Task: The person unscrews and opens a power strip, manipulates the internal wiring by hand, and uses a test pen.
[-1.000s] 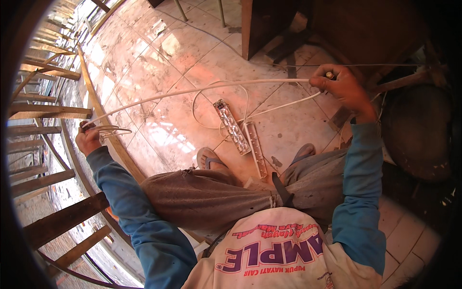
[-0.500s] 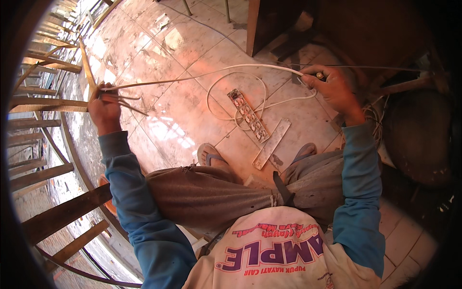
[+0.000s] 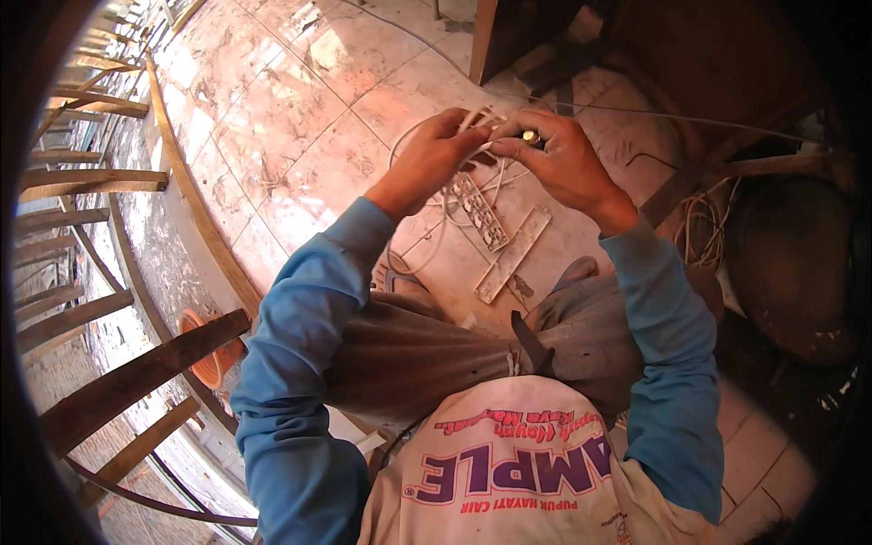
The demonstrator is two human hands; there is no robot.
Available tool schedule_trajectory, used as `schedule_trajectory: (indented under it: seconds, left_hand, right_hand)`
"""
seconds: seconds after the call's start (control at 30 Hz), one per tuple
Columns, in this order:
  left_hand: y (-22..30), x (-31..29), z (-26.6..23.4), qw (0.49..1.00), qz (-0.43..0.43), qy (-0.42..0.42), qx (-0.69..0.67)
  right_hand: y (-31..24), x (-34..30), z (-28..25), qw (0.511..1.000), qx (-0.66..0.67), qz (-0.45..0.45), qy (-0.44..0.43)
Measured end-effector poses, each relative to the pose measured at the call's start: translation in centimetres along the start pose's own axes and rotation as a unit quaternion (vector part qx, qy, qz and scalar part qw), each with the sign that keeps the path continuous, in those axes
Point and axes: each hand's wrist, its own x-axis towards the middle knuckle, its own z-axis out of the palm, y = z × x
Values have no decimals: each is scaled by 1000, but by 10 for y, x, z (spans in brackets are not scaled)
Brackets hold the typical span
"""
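Observation:
My left hand (image 3: pixel 431 159) and my right hand (image 3: pixel 568 163) are close together in front of me, above the floor. Both are closed on a white electric cable (image 3: pixel 490 148), which loops between and below them. A small brass-coloured round end (image 3: pixel 530 137) of some thing pokes out of my right fist; the rest is hidden by the fingers. Below the hands lies an opened power strip (image 3: pixel 481 213), its inside showing, partly covered by the cable and fingers. A long pale strip cover (image 3: pixel 513 256) rests beside it, between my sandalled feet.
A wooden slatted frame (image 3: pixel 109 182) runs along the left, with an orange bowl (image 3: pixel 207 363) behind its slats. Dark wooden furniture (image 3: pixel 509 41) stands at the far right. Coiled cable (image 3: pixel 699 222) lies right of my right arm. A thin dark wire (image 3: pixel 654 113) crosses the back.
My left hand has swung right from the wooden frame to beside my right hand. The cable stretched between them has become bunched loops. My right hand has shifted slightly left.

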Motion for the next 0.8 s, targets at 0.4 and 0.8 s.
schedule_trajectory:
  seconds: [0.4,0.8]
  left_hand:
    - [15,8,-19,989,18,53,133]
    - [-8,22,-82,943,104,242,204]
  right_hand:
    - [76,2,-9,996,43,71,41]
    - [201,-79,173,908,-278,314,-9]
